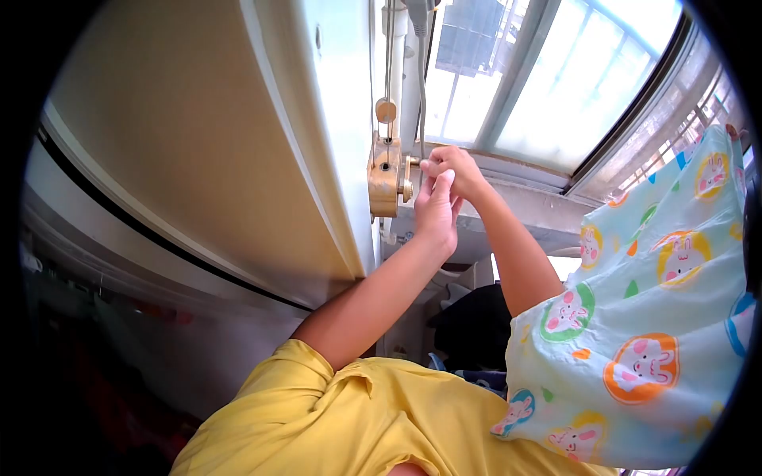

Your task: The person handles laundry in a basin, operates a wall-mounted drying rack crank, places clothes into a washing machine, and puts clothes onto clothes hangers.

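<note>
A tan winder box (385,186) with a crank on its right side is fixed to the white edge of a panel. Thin cables run up from it past a round tan disc (386,110). My right hand (454,168) is closed, its curled fingers at the outer end of the crank handle (413,161). Just below it, my left hand (436,208) is raised with bent fingers pressed together, close against the right hand. What the left fingers hold, if anything, is hidden.
A large beige panel (182,135) stands on the left. Behind my hands are a window (579,87) and its sill (532,194). A grey cable (423,95) hangs beside the winder. Light blue cloth with rabbit prints (619,317) hangs at the right; dark cloth (476,325) lies below.
</note>
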`<state>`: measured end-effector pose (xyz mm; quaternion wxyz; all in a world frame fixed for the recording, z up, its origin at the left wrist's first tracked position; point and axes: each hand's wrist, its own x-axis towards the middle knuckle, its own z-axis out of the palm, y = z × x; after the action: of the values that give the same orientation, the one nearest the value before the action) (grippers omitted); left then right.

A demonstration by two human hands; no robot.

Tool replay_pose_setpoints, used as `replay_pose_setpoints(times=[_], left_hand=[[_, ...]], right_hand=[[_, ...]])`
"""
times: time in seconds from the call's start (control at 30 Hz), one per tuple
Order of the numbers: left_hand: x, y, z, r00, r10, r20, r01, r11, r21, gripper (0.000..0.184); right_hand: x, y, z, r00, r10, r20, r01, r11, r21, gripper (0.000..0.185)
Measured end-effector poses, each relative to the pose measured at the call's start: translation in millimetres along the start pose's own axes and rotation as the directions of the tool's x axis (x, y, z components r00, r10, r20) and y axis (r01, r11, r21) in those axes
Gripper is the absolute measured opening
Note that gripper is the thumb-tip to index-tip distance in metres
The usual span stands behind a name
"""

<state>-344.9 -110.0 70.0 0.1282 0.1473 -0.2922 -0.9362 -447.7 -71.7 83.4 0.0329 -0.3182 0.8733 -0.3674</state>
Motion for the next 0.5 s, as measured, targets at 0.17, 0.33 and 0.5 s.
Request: replay_pose_setpoints(times=[0.17, 0.33, 0.5], left_hand=[[-2, 16, 26, 0.996, 0.072, 0.044, -0.07, 0.997, -0.04, 0.035], [-28, 40, 44, 0.974, 0.131, 0.187, -0.127, 0.991, -0.034, 0.034], [-53, 58, 48, 0.93, 0.147, 0.338, -0.158, 0.987, 0.006, 0.039]], right_hand=[[10, -23, -24, 0.993, -0.068, -0.1, 0.06, 0.995, -0.078, 0.035], [-8, -68, -52, 0.968, -0.09, -0.233, 0.074, 0.994, -0.077, 0.034], [-32, -109, -71, 0.974, -0.063, -0.216, 0.055, 0.998, -0.04, 0.031]])
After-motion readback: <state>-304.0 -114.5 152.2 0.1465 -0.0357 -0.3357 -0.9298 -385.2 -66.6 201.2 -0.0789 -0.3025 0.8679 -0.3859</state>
